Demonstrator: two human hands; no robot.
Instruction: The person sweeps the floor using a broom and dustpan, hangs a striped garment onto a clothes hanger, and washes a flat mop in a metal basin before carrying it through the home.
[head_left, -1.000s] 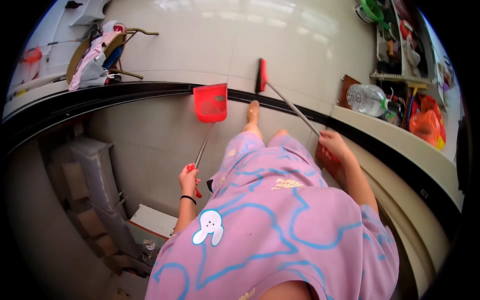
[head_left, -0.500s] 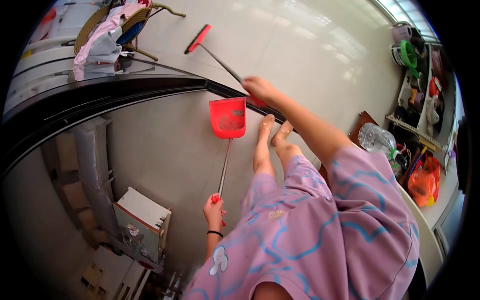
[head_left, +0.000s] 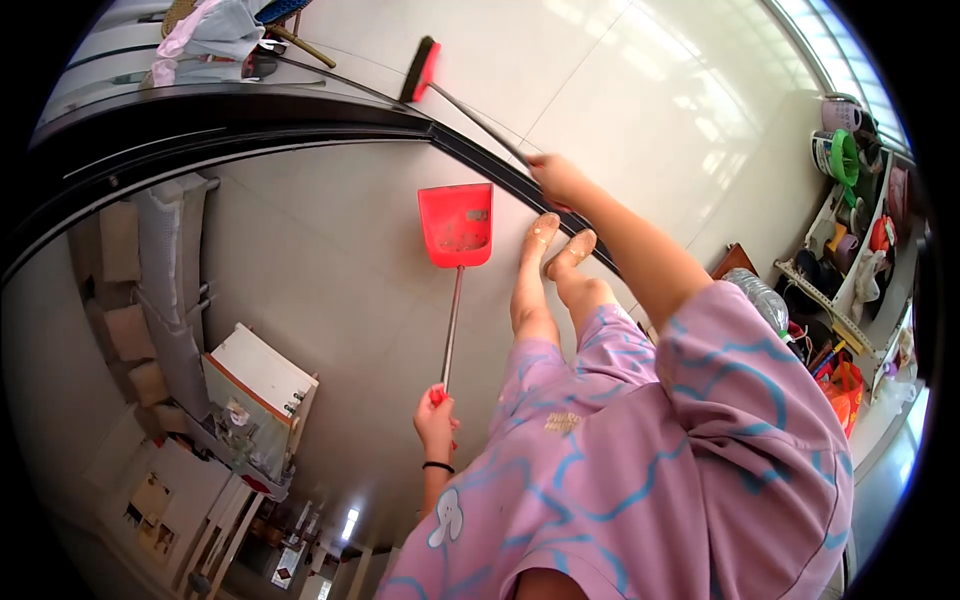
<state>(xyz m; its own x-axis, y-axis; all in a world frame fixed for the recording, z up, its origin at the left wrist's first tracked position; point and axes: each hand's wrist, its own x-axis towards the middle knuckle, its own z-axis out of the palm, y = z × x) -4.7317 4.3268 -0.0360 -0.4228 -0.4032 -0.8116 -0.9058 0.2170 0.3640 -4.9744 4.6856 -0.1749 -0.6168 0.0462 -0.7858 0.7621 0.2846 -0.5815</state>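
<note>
A red dustpan [head_left: 456,215] lies on the floor with bits of debris in its pan. Its long metal handle runs back toward my body, and my left hand [head_left: 434,425] is wrapped round the red grip at its end. My right hand [head_left: 558,183] is closed round the grey stick of a broom [head_left: 425,70]. The broom's head, red with dark bristles, is beyond the black door track, on the far side from the dustpan. My feet in sandals stand beside the track, right of the dustpan.
A black door track [head_left: 480,165] crosses the floor. At upper left is a chair [head_left: 300,40] with clothes on it. On the right a shelf rack [head_left: 820,275] holds shoes and pots, near a large plastic bottle [head_left: 758,298]. A glass-topped table [head_left: 255,400] stands at lower left.
The broom's head has come nearer the door track, turning more upright, with my right hand shifting right in view. The dustpan stays nearly in place in my left hand. The camera view has shifted.
</note>
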